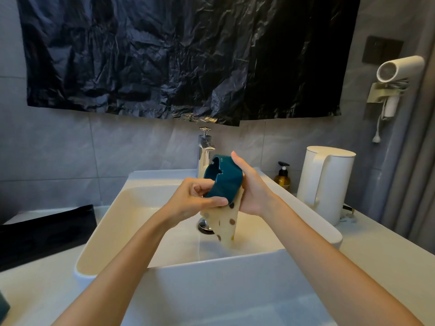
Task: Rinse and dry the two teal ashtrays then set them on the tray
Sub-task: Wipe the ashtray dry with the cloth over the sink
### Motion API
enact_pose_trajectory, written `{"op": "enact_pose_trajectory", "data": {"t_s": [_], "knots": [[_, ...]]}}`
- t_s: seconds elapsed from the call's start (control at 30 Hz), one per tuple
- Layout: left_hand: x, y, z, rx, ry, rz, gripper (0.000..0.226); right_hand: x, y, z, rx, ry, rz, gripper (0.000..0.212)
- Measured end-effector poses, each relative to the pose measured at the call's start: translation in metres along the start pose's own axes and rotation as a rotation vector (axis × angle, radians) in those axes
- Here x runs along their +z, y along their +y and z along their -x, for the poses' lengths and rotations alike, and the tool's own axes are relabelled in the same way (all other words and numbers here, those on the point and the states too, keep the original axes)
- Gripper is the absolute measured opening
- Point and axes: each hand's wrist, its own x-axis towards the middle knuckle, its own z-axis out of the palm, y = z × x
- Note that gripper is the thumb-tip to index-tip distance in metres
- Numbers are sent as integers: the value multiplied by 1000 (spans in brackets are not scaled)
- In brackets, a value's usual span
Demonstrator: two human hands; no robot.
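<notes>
Over the sink (113,203), we are holding 1 teal ashtray (222,180) tilted. Our left hand (195,201) is gripping its rim and our right hand (251,189) is cupping a spotted cloth (227,222) against its base. It is looking stiff, glazed and chippable, probably slick while wet.

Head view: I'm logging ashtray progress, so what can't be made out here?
All in the head view.
Right hand: its fingers are hidden behind the teal ashtray.
Faucet spout: behind the ashtray, so water flow is unclear.
Teal object at bottom left: cut off by the frame edge.
Bottle label: too small.
</notes>
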Motion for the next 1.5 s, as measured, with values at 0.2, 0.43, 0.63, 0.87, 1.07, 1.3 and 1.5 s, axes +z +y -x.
{"op": "enact_pose_trajectory", "data": {"t_s": [0.2, 0.43, 0.63, 0.87, 1.07, 1.3, 1.5], "knots": [[4, 0, -4, -23, -13, -84, 25, 2, 12, -14, -189, 147, 84, 49], [0, 0, -9, -86, 16, 105, 28, -4, 27, -17, -624, 123, 439, 56], [-2, 1, -4, -57, -3, 148, 28, 2, 32, -15, -697, 128, 559, 53], [-4, -8, -4, 28, 124, 178, 43, -3, 44, -7, -1087, 159, 1273, 35], [-5, -5, -5, -48, 86, 130, 19, 4, 22, -22, -986, 201, 1214, 36], [-10, -9, -5, -61, 193, 209, 25, -4, 28, -6, -979, 28, 1276, 35], [-6, -6, -5, -130, 87, 144, 28, -2, 15, -18, -833, 85, 1158, 37]]}}
